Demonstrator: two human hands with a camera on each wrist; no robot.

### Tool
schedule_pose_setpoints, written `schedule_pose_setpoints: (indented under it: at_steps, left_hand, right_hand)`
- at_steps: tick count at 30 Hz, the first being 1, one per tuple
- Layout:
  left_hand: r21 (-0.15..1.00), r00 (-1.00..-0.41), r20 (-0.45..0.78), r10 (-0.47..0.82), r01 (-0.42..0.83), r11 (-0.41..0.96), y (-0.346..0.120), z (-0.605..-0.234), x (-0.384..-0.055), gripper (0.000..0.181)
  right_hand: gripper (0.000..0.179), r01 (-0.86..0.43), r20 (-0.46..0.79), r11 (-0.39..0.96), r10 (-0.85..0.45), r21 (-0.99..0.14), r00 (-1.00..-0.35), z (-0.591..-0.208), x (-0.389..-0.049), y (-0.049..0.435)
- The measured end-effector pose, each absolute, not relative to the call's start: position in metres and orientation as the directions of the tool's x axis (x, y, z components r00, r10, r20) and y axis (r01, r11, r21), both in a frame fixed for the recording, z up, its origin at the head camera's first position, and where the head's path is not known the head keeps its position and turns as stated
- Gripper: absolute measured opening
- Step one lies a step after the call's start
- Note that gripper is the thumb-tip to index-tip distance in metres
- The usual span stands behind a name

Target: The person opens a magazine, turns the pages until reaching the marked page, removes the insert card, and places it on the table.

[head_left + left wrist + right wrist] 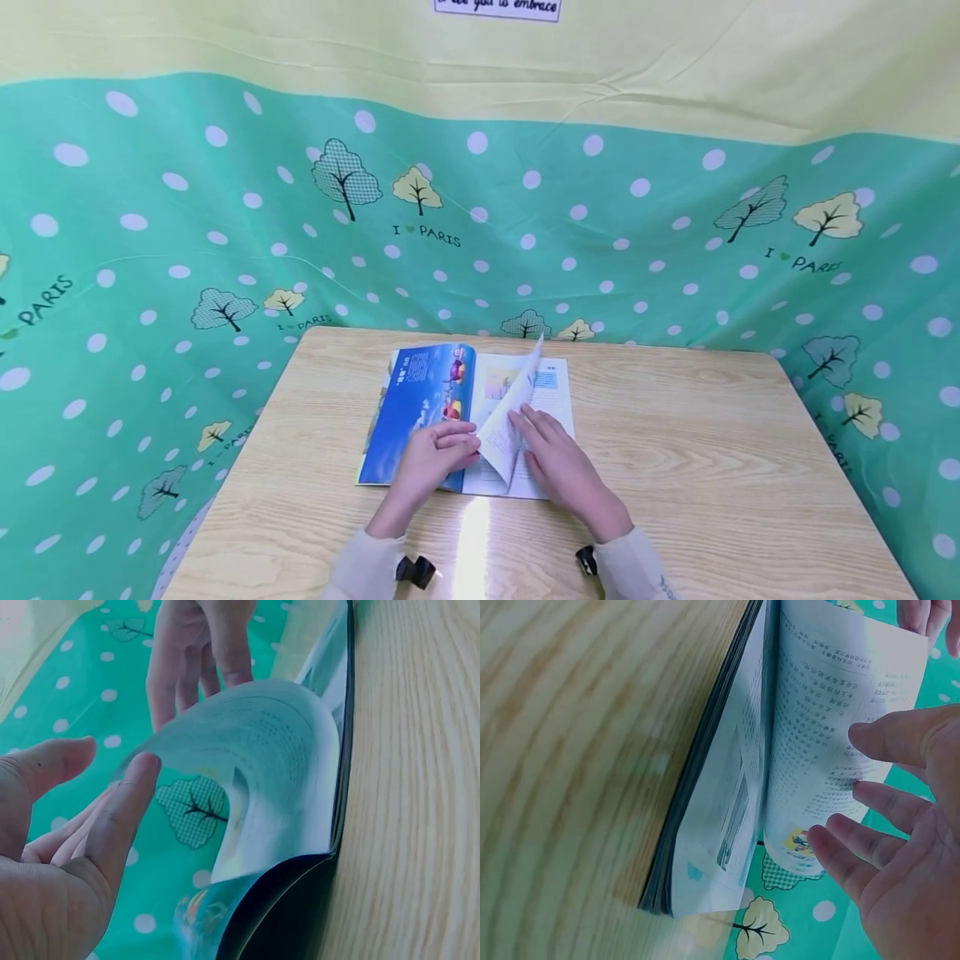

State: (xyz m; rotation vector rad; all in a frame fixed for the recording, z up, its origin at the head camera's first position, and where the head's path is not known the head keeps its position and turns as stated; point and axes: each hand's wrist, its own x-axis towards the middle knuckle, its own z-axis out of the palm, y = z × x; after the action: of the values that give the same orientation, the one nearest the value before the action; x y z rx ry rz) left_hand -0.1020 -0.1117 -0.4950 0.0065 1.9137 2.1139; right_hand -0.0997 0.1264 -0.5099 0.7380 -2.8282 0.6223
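An open magazine [427, 417] lies on the wooden table, with a blue picture page on its left side. One printed page [504, 442] stands raised and curved between my two hands. My left hand [438, 450] touches the page's edge with its index finger; in the left wrist view the thumb [64, 765] stands apart from it. Against the other side of the page, the fingertips [866, 791] of my right hand [558, 458] rest with the fingers nearly straight. The right wrist view shows rows of text and a small coloured picture on that page [817, 735].
The wooden table [712, 450] extends to both sides of the magazine. A green dotted cloth [480, 225] with tree prints hangs behind and beside the table. Light reflects off the table in front of the magazine. Black straps [416, 572] show at the wrists.
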Motion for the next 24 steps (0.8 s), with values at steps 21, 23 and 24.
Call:
schedule_pose_setpoints:
  at_steps: [21, 23, 24]
  left_hand:
    - [0.969, -0.957, -0.223, 0.188, -0.238, -0.064, -0.110, -0.499, -0.102, 0.039]
    - [0.967, -0.960, -0.225, 0.165, -0.241, -0.081, -0.114, -0.498, -0.100, 0.040]
    - [0.967, -0.963, -0.225, 0.149, -0.239, -0.085, -0.117, -0.498, -0.100, 0.040]
  right_hand:
    - [0.066, -0.455, 0.170, 0.825, -0.422, -0.336, -0.891, -0.508, -0.097, 0.128]
    - [0.068, -0.454, 0.167, 0.829, -0.422, -0.328, -0.891, -0.506, -0.096, 0.130]
    - [0.069, -0.452, 0.162, 0.831, -0.422, -0.325, -0.892, -0.506, -0.095, 0.131]
